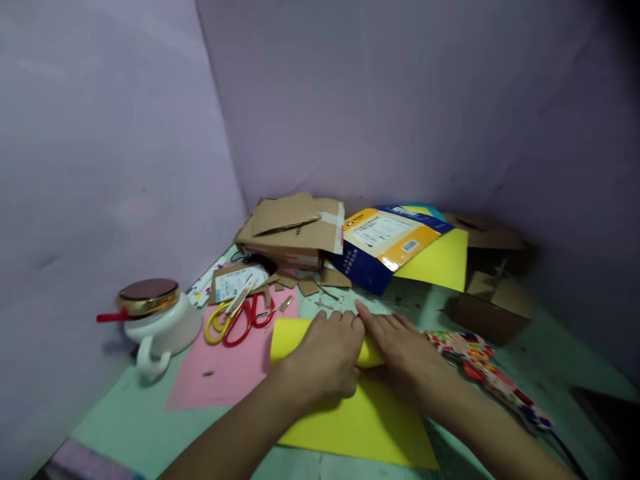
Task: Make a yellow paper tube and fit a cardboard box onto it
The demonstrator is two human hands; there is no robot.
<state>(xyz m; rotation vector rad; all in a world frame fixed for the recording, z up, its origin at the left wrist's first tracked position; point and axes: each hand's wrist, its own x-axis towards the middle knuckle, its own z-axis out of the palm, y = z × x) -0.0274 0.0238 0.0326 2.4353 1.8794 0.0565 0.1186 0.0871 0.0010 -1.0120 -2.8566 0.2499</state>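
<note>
We note a pale green table (125, 427) set into a corner of lilac walls, crowded at the back: flattened brown cardboard boxes (293, 230), a blue-and-orange printed carton (385, 243) lying on a second yellow sheet (443, 261), and a small open cardboard box (493, 307) to the right. At left stands a white mug (160, 330) with a gold lid and a red stick across it; beside it a pink paper sheet (220, 367) carries red-handled scissors (245, 320) and a yellow-handled pair (215, 323), with cardboard scraps scattered near. A patterned strip (493, 377) lies just right of our hands. Nothing blocks the working area. Our left hand (325, 360) is curled, fingers bent down over the rolled far edge of the yellow paper sheet (360, 427), pressing it. Our right hand (400, 350) lies flatter, fingers extended and touching the same roll beside the left. The sheet is matte, smooth and rectangular, its near half flat on the table, centre front, its far end curled into a tube.
</note>
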